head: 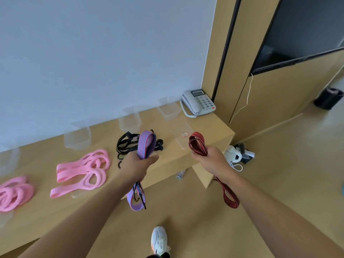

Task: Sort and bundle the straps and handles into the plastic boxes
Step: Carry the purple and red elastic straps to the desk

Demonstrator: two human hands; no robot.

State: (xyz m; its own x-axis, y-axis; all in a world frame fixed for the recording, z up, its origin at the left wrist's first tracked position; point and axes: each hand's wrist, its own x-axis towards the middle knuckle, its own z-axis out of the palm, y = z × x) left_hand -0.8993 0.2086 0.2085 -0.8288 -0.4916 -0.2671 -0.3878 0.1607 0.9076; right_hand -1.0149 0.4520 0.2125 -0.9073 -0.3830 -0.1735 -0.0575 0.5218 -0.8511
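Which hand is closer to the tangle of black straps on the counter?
Left. The left hand, gripping the purple strap, is just in front of the black straps; the right hand, gripping the red strap, is off to their right.

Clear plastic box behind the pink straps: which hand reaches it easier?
Probably left. The left hand, gripping the purple-and-blue striped strap, is nearer that clear plastic box; the right hand would cross over.

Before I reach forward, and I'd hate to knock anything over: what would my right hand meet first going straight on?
Probably the clear labelled plastic box just ahead of it; the red strap that the right hand grips would touch it first. Depth is unclear.
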